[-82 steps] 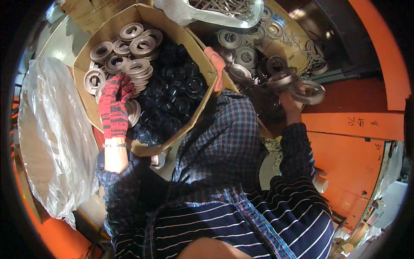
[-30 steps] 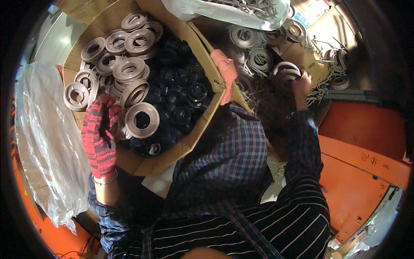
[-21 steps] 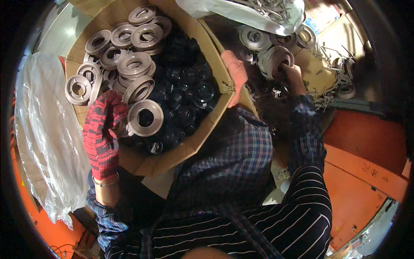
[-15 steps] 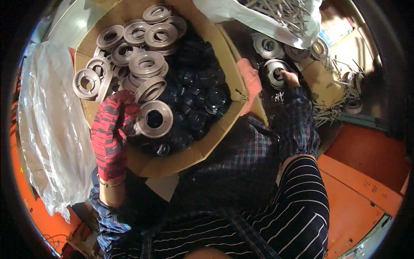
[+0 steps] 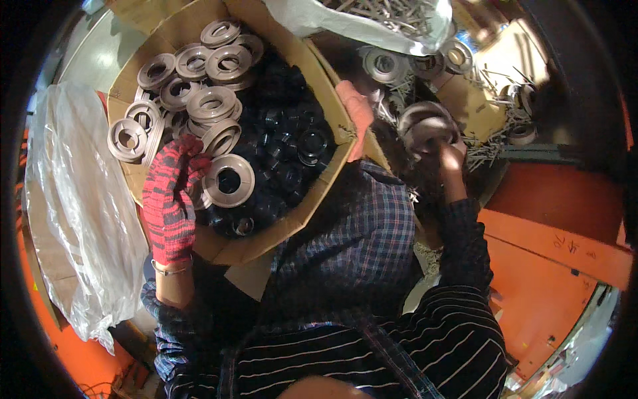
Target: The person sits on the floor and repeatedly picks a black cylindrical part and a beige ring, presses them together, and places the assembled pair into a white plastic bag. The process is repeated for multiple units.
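Observation:
A red and black knit glove covers my left hand (image 5: 169, 199), which is at the near left of the cardboard box. Its fingers are closed at the edge of a beige flanged ring (image 5: 244, 181); the glove partly hides their grip. Several similar rings (image 5: 211, 103) are heaped behind it, with many black round plastic parts (image 5: 282, 156) to their right. Outside the box, my bare right hand (image 5: 453, 159) grips another flanged ring (image 5: 425, 123), tilted and partly in shadow. Fingers on its far side are hidden.
The box's cardboard wall (image 5: 292, 229) separates my hands, with a pink cloth (image 5: 353, 113) over its right edge. Thin grey scraps fill a white sack (image 5: 425, 43) and lie scattered at right. Clear plastic sheeting (image 5: 83, 219) hangs left; an orange cabinet (image 5: 538, 286) stands right.
My right hand has brought its flanged ring nearer to me and tilted it. My left hand stays by the ring in the box. The whole view has shifted slightly.

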A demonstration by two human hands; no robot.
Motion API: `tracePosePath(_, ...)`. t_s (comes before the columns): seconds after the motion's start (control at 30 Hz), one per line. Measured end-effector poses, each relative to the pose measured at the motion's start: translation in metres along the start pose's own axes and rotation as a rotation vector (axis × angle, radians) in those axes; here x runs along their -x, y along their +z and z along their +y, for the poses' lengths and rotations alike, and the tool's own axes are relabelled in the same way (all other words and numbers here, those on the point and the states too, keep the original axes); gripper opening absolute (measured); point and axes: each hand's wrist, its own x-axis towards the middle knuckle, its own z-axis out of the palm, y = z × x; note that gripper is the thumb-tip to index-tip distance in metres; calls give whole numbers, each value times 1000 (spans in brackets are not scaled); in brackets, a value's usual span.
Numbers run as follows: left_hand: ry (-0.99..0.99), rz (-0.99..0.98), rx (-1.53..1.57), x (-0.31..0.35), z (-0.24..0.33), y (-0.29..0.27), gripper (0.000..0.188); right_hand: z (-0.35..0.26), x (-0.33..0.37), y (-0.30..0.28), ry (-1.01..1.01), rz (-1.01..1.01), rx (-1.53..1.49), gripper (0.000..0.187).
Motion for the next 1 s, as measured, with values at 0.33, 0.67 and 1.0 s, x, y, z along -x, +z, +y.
tracePosePath(0.33,-118,-9,360,1,-3,2,40,-149,77,55,-274,-801,-590,57)
tracePosePath(0.67,64,-40,-162,1,-13,-14,35,-49,-47,139,-224,-306,403,48)
tracePosePath(1.0,-352,26,607,-1,-1,-2,54,79,-188,254,-1027,319,1223,38)
